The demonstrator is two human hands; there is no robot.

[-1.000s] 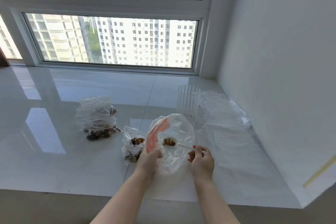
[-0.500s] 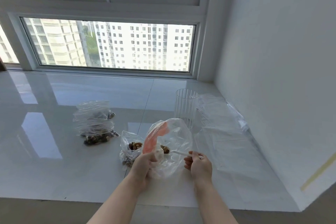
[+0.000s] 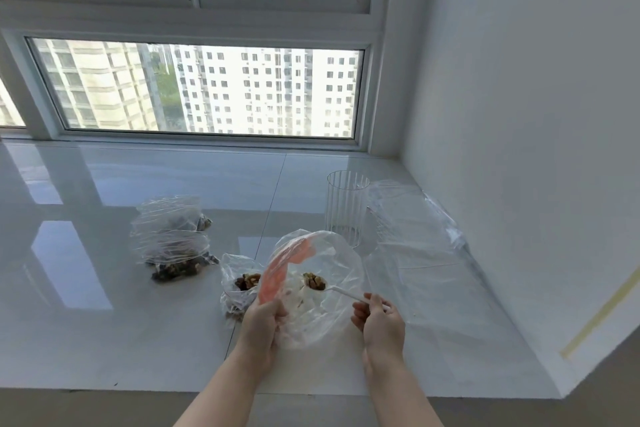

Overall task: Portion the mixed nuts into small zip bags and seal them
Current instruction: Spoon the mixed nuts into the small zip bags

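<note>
My left hand (image 3: 264,322) grips the edge of a large clear bag with an orange-red strip (image 3: 322,308), holding its mouth up and open. My right hand (image 3: 379,317) pinches the handle of a white plastic spoon (image 3: 341,292). The spoon's bowl, heaped with mixed nuts (image 3: 314,280), sits inside the bag's mouth. Just left of the large bag stands a small zip bag (image 3: 239,282), open at the top, with nuts in it. Two filled small bags (image 3: 171,239) lie stacked further left on the white sill (image 3: 104,322).
A ribbed clear glass (image 3: 346,208) stands behind the large bag. Flat empty clear bags (image 3: 419,239) lie to its right along the white wall (image 3: 519,114). The window is behind, and the sill's front edge runs just below my wrists.
The spoon went down into the large bag and has come back up loaded with nuts. The camera view has tilted slightly upward.
</note>
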